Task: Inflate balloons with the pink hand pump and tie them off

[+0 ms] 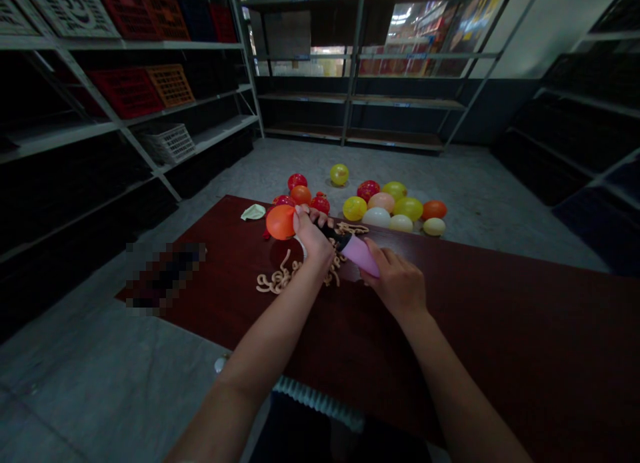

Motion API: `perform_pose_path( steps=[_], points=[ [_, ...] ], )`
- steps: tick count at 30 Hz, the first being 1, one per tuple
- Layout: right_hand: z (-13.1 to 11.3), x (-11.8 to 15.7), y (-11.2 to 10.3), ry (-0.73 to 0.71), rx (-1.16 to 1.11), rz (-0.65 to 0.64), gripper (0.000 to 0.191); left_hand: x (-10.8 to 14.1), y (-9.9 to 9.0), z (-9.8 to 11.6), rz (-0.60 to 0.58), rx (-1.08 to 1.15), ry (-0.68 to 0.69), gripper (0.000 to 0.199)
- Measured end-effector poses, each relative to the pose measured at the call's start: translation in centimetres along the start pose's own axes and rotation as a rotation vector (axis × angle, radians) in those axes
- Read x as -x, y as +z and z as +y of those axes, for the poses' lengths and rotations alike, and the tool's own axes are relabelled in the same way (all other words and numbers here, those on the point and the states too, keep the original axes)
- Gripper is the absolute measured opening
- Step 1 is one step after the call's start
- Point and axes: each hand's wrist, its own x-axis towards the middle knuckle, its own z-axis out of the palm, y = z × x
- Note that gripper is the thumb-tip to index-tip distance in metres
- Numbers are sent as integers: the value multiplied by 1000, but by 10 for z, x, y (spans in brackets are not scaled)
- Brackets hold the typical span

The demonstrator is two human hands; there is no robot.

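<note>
An orange balloon, partly inflated, points left from the fingers of my left hand, which are closed around its neck at the black end of a pump. My right hand is wrapped round the pink pump body. Beneath my hands, tan curled balloons lie in a loose heap on the dark red table. A flat pale green balloon rests near the table's far left edge.
Beyond the table, several inflated balloons in yellow, red, orange and white sit on the grey floor. Metal shelves stand behind, and crates fill the left rack. A blurred dark object lies at the table's left end.
</note>
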Motion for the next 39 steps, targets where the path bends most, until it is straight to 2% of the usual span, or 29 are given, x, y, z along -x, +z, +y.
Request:
perform_pose_path(
  steps=[4, 8, 14, 18, 21, 29, 39],
  points=[
    [-5, 0, 0, 20, -23, 23, 54, 7, 3, 3, -12, -15, -26, 38],
    [-7, 0, -1, -1, -41, 23, 54, 1, 1, 8, -7, -20, -40, 30],
    [-8, -2, -3, -26, -46, -18, 54, -25, -3, 30, 101, -47, 56, 23],
    [0, -2, -3, -53, -43, -29, 55, -45, -10, 49, 180, -39, 100, 23],
    [7, 1, -3, -54, -42, -38, 54, -54, -15, 55, 205, -34, 113, 24],
    [10, 5, -8, 18, -50, -94, 54, -41, -15, 35, 113, -6, 113, 25],
    [-10, 5, -10, 63, -92, -112, 54, -9, -10, 8, 7, -35, 34, 26]
  ],
)
